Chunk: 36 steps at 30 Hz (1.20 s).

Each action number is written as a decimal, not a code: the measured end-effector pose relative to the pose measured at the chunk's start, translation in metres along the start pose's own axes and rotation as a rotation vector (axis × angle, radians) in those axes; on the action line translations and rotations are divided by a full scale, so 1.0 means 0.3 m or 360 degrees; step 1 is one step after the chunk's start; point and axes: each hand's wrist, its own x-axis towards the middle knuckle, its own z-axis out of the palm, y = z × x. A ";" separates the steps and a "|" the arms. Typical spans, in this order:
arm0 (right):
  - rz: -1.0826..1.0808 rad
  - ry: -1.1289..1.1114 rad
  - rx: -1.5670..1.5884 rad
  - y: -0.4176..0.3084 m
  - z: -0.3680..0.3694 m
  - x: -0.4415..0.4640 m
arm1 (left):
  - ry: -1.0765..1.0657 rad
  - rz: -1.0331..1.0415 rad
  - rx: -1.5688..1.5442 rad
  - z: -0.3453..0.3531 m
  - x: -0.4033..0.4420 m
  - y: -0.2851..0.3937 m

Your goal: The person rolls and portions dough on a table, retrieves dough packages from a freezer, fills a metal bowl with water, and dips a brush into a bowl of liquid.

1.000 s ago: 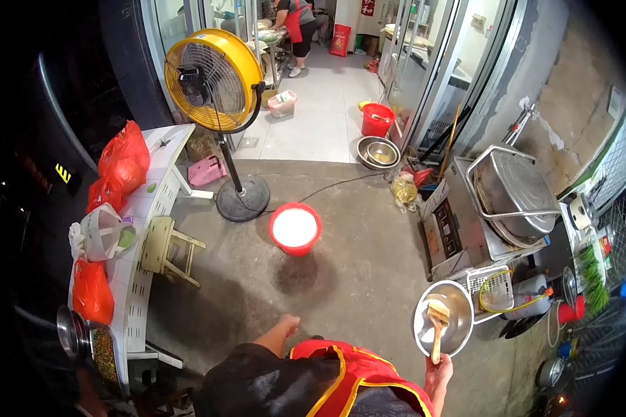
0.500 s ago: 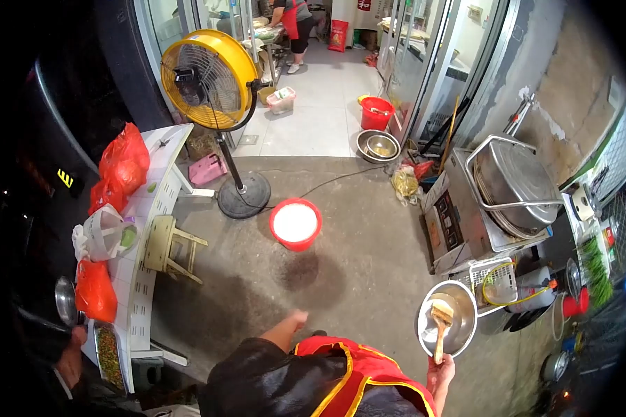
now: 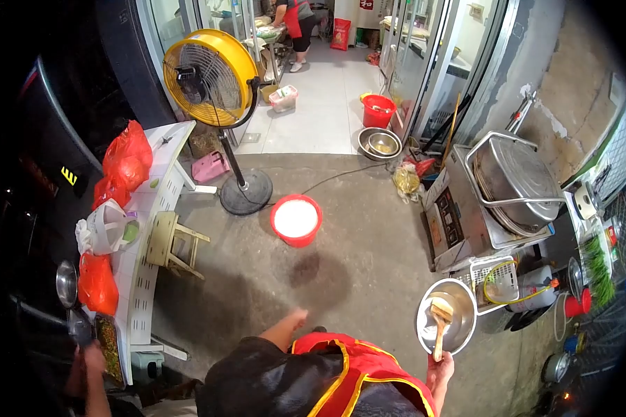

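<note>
My right hand [image 3: 440, 368] grips the near rim of a round metal bowl [image 3: 467, 326]. Inside the bowl rests a wooden-handled brush [image 3: 439, 333], its handle reaching over the rim to my fingers, and something white lies beside its head. My left hand [image 3: 298, 320] hangs in front of the red apron [image 3: 341, 354] with its fingers curled, and no object shows in it. Ahead on the concrete floor stands a red bucket [image 3: 296, 240] with bright white contents, apart from both hands.
A yellow floor fan [image 3: 247, 69] stands by the doorway. Left is a white table [image 3: 142, 278] with red bags [image 3: 99, 285] and a stool [image 3: 161, 240]; another person's hand [image 3: 94, 358] is near it. A steel cooker [image 3: 452, 215] stands right. Another person [image 3: 299, 28] works indoors.
The view has shifted slightly. At the lower left, the other person's hand has moved, and a dark object now shows by it. My hands and the bowl stay almost in place.
</note>
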 end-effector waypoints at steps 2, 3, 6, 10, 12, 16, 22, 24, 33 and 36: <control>-0.0003 -0.0003 0.0016 -0.006 0.011 -0.010 | 0.0045 0.0045 -0.0137 0.013 0.029 -0.027; -0.0004 -0.0006 0.0022 -0.007 0.016 -0.012 | 0.0075 0.0073 -0.0183 0.020 0.048 -0.041; 0.0011 -0.0014 0.0043 0.000 0.007 0.018 | 0.0093 0.0172 -0.0307 0.023 0.092 -0.074; -0.0011 -0.0005 0.0081 0.001 0.025 0.025 | -0.0033 0.0218 -0.0476 0.012 0.117 -0.097; 0.0002 -0.0027 0.0080 0.004 0.019 0.033 | -0.0070 0.0237 -0.0501 0.008 0.143 -0.115; -0.0028 0.0020 0.0009 0.003 0.034 0.023 | -0.0034 0.0293 -0.0540 -0.009 0.106 -0.122; -0.0004 0.0129 -0.0047 -0.003 0.047 -0.010 | -0.0090 0.0361 -0.0739 -0.009 0.110 -0.131; -0.0016 0.0178 -0.0051 -0.014 0.070 -0.038 | -0.0128 0.0344 -0.0663 -0.015 0.084 -0.113; -0.0080 0.0238 -0.0008 -0.017 0.064 -0.074 | -0.0400 0.0220 -0.0748 -0.049 0.118 -0.047; -0.0108 0.0241 0.0036 -0.009 0.064 -0.079 | -0.0560 0.0167 -0.0694 -0.071 0.094 -0.017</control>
